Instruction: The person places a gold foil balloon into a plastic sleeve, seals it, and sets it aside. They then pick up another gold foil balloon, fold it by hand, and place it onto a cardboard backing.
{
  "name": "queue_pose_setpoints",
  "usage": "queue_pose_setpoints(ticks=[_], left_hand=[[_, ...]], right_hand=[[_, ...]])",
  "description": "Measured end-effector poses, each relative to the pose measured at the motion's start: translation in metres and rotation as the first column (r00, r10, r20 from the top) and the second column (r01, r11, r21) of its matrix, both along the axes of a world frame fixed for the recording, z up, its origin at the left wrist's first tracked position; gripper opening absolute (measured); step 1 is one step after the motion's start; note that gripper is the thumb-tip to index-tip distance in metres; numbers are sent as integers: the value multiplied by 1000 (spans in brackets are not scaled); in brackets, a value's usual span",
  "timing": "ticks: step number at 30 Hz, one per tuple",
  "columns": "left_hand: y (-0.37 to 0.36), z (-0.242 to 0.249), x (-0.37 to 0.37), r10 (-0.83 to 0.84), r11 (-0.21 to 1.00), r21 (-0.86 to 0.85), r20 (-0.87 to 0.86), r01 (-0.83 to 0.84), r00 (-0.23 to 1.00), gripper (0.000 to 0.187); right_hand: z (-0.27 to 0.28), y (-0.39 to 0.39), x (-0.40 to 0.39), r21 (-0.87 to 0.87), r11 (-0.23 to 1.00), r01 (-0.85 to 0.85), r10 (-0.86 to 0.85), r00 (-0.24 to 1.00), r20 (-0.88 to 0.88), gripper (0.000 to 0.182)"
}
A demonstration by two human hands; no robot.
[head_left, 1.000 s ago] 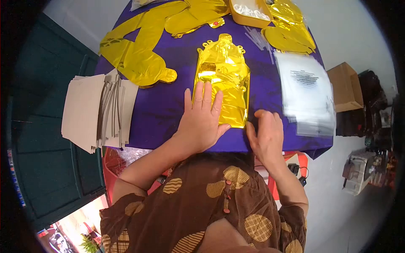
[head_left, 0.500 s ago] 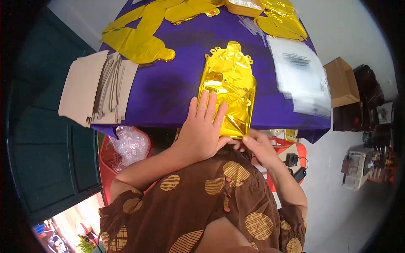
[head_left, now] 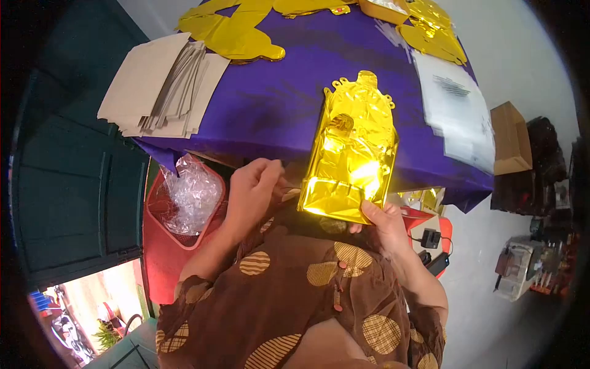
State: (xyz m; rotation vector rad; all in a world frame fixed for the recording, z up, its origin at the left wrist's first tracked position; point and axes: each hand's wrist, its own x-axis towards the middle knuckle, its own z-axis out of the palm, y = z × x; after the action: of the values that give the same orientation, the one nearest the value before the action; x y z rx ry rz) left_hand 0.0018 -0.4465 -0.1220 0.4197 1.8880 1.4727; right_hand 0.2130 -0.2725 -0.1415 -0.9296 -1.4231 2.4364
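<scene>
A folded gold foil balloon (head_left: 353, 144), flat and shiny with small tabs along its far end, is tilted over the table's front edge. My right hand (head_left: 388, 224) grips its near right corner, thumb on top and fingers underneath. Left of the foil, and apart from it, is my left hand (head_left: 255, 184), closed with its fingers curled inward. Whatever those fingers may hold is hidden.
Beige card sleeves (head_left: 150, 89) are stacked at the left of the purple-covered table (head_left: 270, 92). Clear plastic bags (head_left: 458, 111) lie at the right; more gold foil (head_left: 239, 40) lies behind. A red bin (head_left: 193, 206) holds crumpled clear plastic below left.
My left hand has come off the foil and moved left, its spread fingers now curled. My right hand has lifted the foil's near end and shifted it slightly right. The view has shifted.
</scene>
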Motion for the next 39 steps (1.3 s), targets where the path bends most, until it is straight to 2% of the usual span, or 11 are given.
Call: queue_pose_setpoints(ticks=[4, 6, 9, 14, 17, 22, 25, 28, 31, 34, 39], left_hand=[[21, -9, 0, -151, 975, 200, 276, 97, 949, 25], [34, -20, 3, -230, 940, 320, 334, 120, 914, 24], [47, -18, 13, -205, 929, 360, 314, 84, 927, 27], [45, -26, 8, -252, 920, 378, 361, 106, 898, 25], [43, -26, 7, -260, 910, 406, 410, 80, 874, 26], [35, -33, 4, -246, 920, 387, 440, 65, 864, 27], [34, -35, 2, -214, 929, 366, 403, 57, 890, 26], [32, -35, 0, -225, 923, 378, 377, 73, 899, 28], [33, -36, -1, -234, 915, 400, 428, 49, 873, 28], [35, -30, 1, -219, 906, 423, 470, -1, 855, 26], [32, -34, -2, -217, 909, 416, 461, 6, 860, 25]], right_hand=[[-4, -6, 7, 17, 998, -57, 57, 998, 1, 23], [-4, -9, 8, 11, 998, -58, 58, 998, -3, 22], [-6, -13, 11, 70, 995, -70, 71, 997, -10, 22], [3, 0, 6, 159, 975, -154, 129, 979, 158, 20], [13, 0, -21, 175, 979, 107, -109, 994, 2, 20], [-10, 12, -27, 95, 994, 53, -42, 992, -117, 22], [-12, 10, -28, 106, 994, 21, -10, 994, -107, 20], [-13, 14, -29, 41, 999, -1, 5, 995, -101, 17], [-24, 19, -29, 11, 1000, -11, 13, 985, -171, 13], [-30, 20, -31, -26, 1000, 16, -20, 986, -167, 12], [-44, 25, -30, -60, 998, -15, 4, 982, -188, 13]])
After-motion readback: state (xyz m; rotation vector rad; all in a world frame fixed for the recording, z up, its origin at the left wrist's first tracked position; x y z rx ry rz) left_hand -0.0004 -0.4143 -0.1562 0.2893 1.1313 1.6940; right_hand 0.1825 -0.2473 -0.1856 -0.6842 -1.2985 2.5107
